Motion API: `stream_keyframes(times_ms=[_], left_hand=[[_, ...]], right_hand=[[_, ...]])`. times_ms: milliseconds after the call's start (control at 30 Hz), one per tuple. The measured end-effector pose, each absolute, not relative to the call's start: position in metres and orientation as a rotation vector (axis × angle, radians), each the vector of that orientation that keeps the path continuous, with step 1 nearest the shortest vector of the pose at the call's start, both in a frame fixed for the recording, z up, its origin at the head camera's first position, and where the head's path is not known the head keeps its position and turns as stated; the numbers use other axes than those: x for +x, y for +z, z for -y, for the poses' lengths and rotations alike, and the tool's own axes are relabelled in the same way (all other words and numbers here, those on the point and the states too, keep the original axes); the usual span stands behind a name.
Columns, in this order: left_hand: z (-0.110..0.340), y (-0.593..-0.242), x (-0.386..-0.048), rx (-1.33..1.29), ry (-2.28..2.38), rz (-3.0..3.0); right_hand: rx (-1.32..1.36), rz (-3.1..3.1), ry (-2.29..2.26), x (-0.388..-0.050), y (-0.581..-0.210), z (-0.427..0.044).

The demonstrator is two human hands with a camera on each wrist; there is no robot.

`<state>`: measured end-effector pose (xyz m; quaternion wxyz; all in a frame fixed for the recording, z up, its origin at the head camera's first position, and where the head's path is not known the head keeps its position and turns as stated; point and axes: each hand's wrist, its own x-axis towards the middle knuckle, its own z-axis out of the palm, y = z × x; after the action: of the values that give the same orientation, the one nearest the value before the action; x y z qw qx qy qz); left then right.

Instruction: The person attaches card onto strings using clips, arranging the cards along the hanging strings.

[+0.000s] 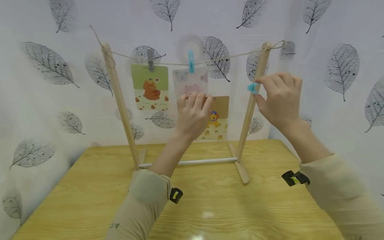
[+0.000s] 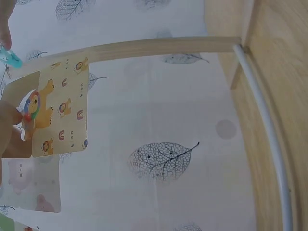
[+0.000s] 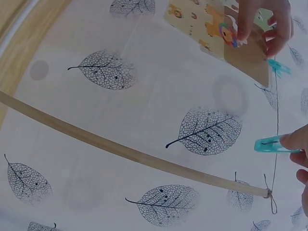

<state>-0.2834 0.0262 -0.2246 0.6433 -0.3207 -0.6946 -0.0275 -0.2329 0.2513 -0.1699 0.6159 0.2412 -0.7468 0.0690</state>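
My left hand pinches a card with a lion on it, brown at the top and cream below, under the string. In the left wrist view the fingers lie at the printed lion. Beside the right post, my right hand pinches a light blue clothespin between thumb and fingertips. A thin string runs between the posts. From it hang a green-topped bear card under a grey clothespin and a pale pink card under another blue clothespin. My left hand partly covers the pink card's lower part.
Two wooden posts, left and right, stand on cross feet on a wood-grain table. A white bar joins them low down. Behind hangs a white curtain with dark leaf prints.
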Motion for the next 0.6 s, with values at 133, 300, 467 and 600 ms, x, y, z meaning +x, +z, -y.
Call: stream_keyframes(times_ms=[133, 300, 467, 600], left_hand=[[-0.028, -0.225, -0.284, -0.738, -0.077, 1.575], [-0.030, -0.223, -0.287, -0.729, -0.095, 1.554], [-0.032, -0.219, -0.287, -0.726, -0.097, 1.549], [-0.033, -0.215, -0.288, -0.716, -0.097, 1.536]], right_hand=[[0.540, 1.715, 0.211, -0.234, -0.156, -0.251], [0.535, 1.699, 0.207, -0.239, -0.142, -0.250], [0.560, 1.676, 0.169, -0.244, -0.136, -0.247], [0.564, 1.638, 0.171, -0.248, -0.128, -0.242]])
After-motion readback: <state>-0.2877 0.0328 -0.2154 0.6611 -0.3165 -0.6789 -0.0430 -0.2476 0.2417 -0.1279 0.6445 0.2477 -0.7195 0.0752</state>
